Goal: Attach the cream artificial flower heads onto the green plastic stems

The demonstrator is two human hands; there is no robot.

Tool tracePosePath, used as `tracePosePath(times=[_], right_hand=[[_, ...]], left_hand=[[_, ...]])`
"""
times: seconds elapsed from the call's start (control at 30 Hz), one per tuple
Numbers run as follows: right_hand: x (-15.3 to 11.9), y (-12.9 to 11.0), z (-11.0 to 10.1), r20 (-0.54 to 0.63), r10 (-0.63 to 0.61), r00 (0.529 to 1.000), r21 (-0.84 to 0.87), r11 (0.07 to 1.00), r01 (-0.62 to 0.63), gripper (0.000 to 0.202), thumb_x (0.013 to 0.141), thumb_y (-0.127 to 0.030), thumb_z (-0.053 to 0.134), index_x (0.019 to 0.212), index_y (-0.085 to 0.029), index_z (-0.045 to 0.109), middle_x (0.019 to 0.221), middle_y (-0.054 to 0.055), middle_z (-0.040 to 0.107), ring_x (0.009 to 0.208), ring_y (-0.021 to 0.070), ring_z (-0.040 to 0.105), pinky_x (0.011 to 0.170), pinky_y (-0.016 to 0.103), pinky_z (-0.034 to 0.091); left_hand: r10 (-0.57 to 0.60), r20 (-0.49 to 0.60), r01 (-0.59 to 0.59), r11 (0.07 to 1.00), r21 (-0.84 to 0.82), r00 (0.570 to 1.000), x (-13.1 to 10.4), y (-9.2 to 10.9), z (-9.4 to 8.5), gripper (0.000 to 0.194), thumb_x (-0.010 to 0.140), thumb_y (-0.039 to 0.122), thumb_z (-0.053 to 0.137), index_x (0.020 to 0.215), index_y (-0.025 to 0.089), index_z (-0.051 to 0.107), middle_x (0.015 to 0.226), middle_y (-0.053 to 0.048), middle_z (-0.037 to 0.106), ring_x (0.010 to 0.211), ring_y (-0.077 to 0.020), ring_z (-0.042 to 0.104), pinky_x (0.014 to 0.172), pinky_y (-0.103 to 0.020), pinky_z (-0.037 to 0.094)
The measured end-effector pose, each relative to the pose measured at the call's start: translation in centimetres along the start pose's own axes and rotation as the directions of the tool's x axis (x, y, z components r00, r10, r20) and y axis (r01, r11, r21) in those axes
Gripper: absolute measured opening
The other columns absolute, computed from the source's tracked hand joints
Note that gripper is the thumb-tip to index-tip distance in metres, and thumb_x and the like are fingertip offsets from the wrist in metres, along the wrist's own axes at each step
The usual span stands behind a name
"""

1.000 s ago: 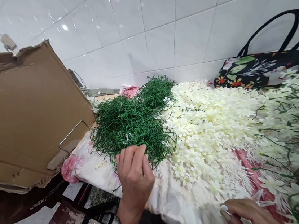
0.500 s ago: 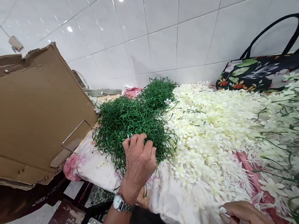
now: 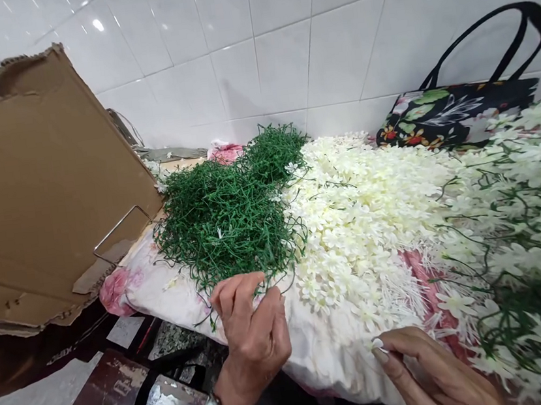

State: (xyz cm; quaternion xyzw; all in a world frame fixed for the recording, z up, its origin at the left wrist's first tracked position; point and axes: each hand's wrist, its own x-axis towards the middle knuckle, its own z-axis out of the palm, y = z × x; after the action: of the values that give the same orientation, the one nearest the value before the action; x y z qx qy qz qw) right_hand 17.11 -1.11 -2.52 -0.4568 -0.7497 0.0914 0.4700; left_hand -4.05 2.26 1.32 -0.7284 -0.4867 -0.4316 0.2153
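My left hand (image 3: 254,329), with a watch on its wrist, is closed at the near edge of a tangled pile of green artificial stems (image 3: 223,215). Thin green stems show at its fingertips. My right hand (image 3: 434,373) pinches a small white flower piece (image 3: 377,344) between thumb and forefinger, low on the right above the cloth (image 3: 328,346). Just beyond it spreads a heap of loose cream-white artificial flowers (image 3: 361,217). White thread-like stamens (image 3: 405,301) lie along the heap's near side.
A large cardboard box (image 3: 42,191) stands at the left, with a wire handle (image 3: 121,231) by it. White flowers on green stems (image 3: 527,250) are heaped at the right. A floral black bag (image 3: 461,113) leans on the tiled wall (image 3: 283,63). Below left is a worn brown stool (image 3: 102,400).
My left hand has drawn back from the green pile towards me, with green stems at its fingers. My right hand has come further into view, still pinching the white piece. The view has shifted slightly.
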Motion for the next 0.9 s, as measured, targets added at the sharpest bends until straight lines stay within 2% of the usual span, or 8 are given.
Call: tracePosePath(times=[0.1,0.2,0.3,0.4,0.5,0.67,0.77,0.9], right_hand=[[0.2,-0.5,0.0,-0.036,0.029,0.999,0.012,1.0,-0.028,0.007,0.085,-0.015,0.052,0.083,-0.021,0.056,0.067,0.0,0.063,0.057,0.0123,0.063,0.055,0.019,0.051],[0.3,-0.8,-0.1,-0.048,0.059,0.997,0.024,0.998,-0.058,0.008,0.083,-0.013,0.054,0.082,-0.02,0.057,0.065,0.0,0.062,0.056,0.0109,0.061,0.055,0.019,0.05],[0.4,-1.0,-0.1,-0.042,0.073,0.996,0.037,0.997,-0.072,0.008,0.083,-0.013,0.054,0.081,-0.02,0.057,0.065,0.0,0.061,0.057,0.0113,0.06,0.054,0.019,0.05],[0.3,-1.0,-0.1,-0.04,0.085,0.996,0.038,0.996,-0.083,0.008,0.082,-0.012,0.054,0.081,-0.02,0.057,0.064,0.0,0.061,0.056,0.012,0.06,0.053,0.021,0.05],[0.3,-0.9,-0.1,-0.034,0.084,0.996,0.042,0.996,-0.082,0.008,0.082,-0.012,0.055,0.081,-0.02,0.058,0.064,0.0,0.061,0.056,0.012,0.06,0.053,0.021,0.049],[0.1,-0.7,-0.1,-0.024,0.077,0.997,0.047,0.996,-0.076,0.009,0.082,-0.012,0.055,0.084,-0.02,0.057,0.066,0.0,0.061,0.058,0.0116,0.06,0.056,0.021,0.049],[-0.1,-0.6,-0.1,-0.009,0.084,0.996,0.047,0.995,-0.083,0.009,0.083,-0.011,0.054,0.084,-0.02,0.056,0.067,0.0,0.061,0.06,0.0114,0.06,0.057,0.021,0.049],[-0.2,-0.5,-0.1,-0.011,0.104,0.994,0.05,0.993,-0.104,0.009,0.083,-0.011,0.055,0.083,-0.02,0.056,0.068,0.0,0.06,0.06,0.0111,0.059,0.056,0.02,0.048]], left_hand=[[0.001,0.066,0.006,0.994,-0.108,0.998,-2.0,1.1,-0.4,0.02,0.074,0.001,0.056,0.084,0.018,0.061,0.092,-0.01,0.061,0.089,-0.0232,0.054,0.08,-0.041,0.045],[0.026,0.212,0.016,0.98,-0.196,0.977,-3.4,1.5,-0.8,0.023,0.073,-0.002,0.051,0.083,0.017,0.061,0.09,-0.01,0.061,0.086,-0.022,0.054,0.079,-0.04,0.046],[0.007,0.344,0.073,0.973,-0.219,0.939,-3.8,1.5,-1.4,0.024,0.074,0.0,0.05,0.086,0.017,0.062,0.091,-0.01,0.063,0.086,-0.022,0.056,0.081,-0.041,0.044],[-0.083,0.384,0.178,0.96,-0.217,0.919,-3.3,1.4,-1.4,0.021,0.077,0.004,0.049,0.086,0.017,0.062,0.085,-0.008,0.064,0.082,-0.0207,0.056,0.076,-0.038,0.044],[-0.168,0.419,0.239,0.963,-0.124,0.893,-2.2,1.6,-0.1,0.017,0.08,0.006,0.047,0.077,0.018,0.059,0.071,-0.004,0.059,0.071,-0.0187,0.051,0.068,-0.034,0.04],[-0.204,0.539,0.166,0.979,0.118,0.817,-0.8,2.2,2.8,0.015,0.078,0.009,0.051,0.067,0.018,0.056,0.071,-0.005,0.059,0.073,-0.0219,0.052,0.067,-0.035,0.038],[-0.223,0.549,0.182,0.975,0.128,0.806,-0.8,2.1,3.3,0.019,0.076,0.005,0.049,0.065,0.019,0.054,0.069,-0.004,0.058,0.071,-0.0213,0.052,0.067,-0.035,0.038],[-0.249,0.462,0.302,0.952,-0.043,0.851,-1.0,2.0,2.1,0.019,0.077,0.005,0.048,0.065,0.019,0.053,0.068,-0.003,0.056,0.07,-0.0195,0.052,0.067,-0.033,0.041]])
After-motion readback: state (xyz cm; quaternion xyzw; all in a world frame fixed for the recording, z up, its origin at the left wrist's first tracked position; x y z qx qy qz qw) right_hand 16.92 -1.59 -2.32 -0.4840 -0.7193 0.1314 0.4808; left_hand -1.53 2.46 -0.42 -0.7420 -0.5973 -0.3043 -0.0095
